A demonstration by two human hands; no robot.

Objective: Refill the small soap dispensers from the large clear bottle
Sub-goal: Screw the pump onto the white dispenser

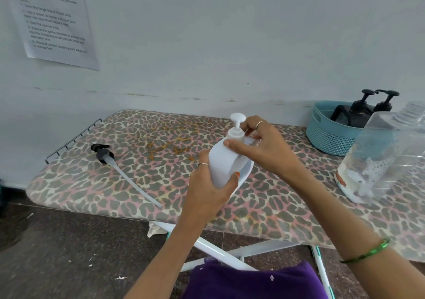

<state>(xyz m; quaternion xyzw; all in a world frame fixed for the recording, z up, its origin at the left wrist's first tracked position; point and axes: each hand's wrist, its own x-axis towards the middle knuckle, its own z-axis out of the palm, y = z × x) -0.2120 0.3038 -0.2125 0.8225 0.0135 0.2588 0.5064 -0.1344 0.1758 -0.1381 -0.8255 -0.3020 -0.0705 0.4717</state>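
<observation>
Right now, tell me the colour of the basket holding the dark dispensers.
Light blue, seen in the head view: the basket, far right on the board.

Even, soft daylight, no hard glare; I see only faint shadows under the hands on the desk (142,160). Wide-angle bends the wall line and edges, esp. 3 and 9 o'clock. Large clear bottle (388,156) at 3 o'clock looks smeared; wall paper (55,18) text soft, barely legible.
</observation>
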